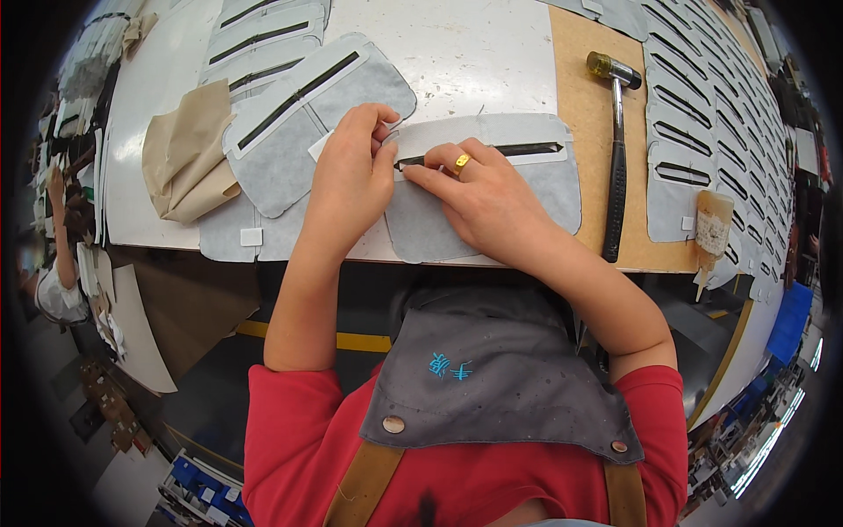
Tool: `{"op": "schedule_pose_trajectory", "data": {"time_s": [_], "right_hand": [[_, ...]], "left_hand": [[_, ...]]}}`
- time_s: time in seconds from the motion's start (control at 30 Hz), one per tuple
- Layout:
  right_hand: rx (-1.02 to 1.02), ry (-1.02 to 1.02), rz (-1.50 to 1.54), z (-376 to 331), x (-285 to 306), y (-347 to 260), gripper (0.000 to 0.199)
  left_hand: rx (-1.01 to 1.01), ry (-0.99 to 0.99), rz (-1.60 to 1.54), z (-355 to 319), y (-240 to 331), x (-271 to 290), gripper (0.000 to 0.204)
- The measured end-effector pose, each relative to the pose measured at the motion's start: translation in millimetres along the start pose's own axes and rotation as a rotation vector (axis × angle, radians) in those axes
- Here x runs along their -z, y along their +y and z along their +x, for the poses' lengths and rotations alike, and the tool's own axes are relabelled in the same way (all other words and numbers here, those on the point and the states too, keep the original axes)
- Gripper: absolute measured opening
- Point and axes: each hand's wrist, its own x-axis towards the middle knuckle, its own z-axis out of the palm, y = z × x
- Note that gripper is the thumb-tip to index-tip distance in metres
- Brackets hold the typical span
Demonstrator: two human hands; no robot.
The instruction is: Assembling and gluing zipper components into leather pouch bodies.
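Note:
A grey panel with rounded corners lies flat in front of me, a long black-edged slot in a white strip running across it. At the slot's left end, the thumb and fingertips of my right hand are pinched together against the panel; whatever they grip is too small to make out. A yellow ring sits on one finger. My left hand is raised at the panel's left edge, fingers curled toward the thumb, and what it may hold is hidden. Behind it, a second grey slotted panel lies tilted over others.
A crumpled beige sheet lies at the left. On the brown board to the right rests a mallet with a black handle. Beyond it are rows of grey slotted pieces and a glue-smeared bottle by the table edge.

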Motion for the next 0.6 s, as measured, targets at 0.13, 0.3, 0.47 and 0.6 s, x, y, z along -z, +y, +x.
{"op": "schedule_pose_trajectory", "data": {"time_s": [0.13, 0.3, 0.47, 0.6], "right_hand": [[0.005, -0.006, -0.070, 1.4, 0.1, -5.1, 0.045], [0.035, -0.125, -0.180, 7.3, 3.4, -3.3, 0.039], [0.045, -0.199, -0.208, 11.0, 12.4, 8.3, 0.048], [0.115, -0.235, -0.268, 17.6, 15.9, 13.4, 0.051]], "left_hand": [[0.059, -0.042, 0.020, 3.7, 3.1, 4.5, 0.023], [0.065, -0.121, 0.115, 11.1, 0.3, 9.3, 0.024], [0.077, -0.174, 0.186, 17.6, 1.9, 13.2, 0.022], [0.226, -0.239, 0.231, 17.1, 12.8, 18.6, 0.022]]}}
